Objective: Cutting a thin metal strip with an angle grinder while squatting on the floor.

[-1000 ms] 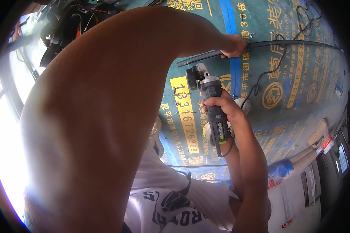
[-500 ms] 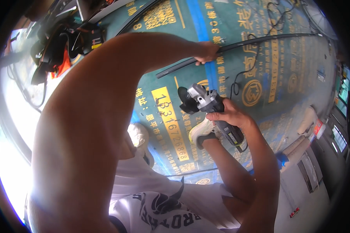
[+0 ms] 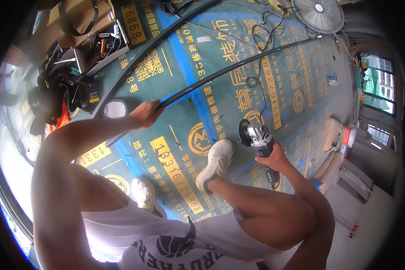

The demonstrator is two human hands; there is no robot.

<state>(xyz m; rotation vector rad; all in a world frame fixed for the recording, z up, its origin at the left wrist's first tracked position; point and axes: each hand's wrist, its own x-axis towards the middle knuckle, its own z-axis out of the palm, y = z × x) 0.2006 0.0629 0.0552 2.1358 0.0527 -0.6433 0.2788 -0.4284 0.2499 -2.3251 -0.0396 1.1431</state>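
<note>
My left hand (image 3: 145, 115) is closed round a long, thin black strip (image 3: 191, 89). The strip runs from the far right, through my fist, and its short end shows past my forearm at the lower left. In my right hand (image 3: 274, 158) is a grey and black angle grinder (image 3: 260, 138), gripped by its body. Its dark disc (image 3: 244, 132) points left and stands apart from the strip. A cord leads away from the grinder's area toward the far side.
Green printed floor covering (image 3: 175, 130) with blue tape lies beneath. A second black strip (image 3: 137, 60) crosses the left. An open cardboard box (image 3: 127, 42) of tools and a dark bag (image 3: 72, 96) sit far left; a round fan (image 3: 318, 18) and tangled cords (image 3: 267, 33) lie far right.
My left hand has slid leftward and nearer with the strip still in it. My right hand with the grinder has moved rightward and lower in view. The head view has shifted.
</note>
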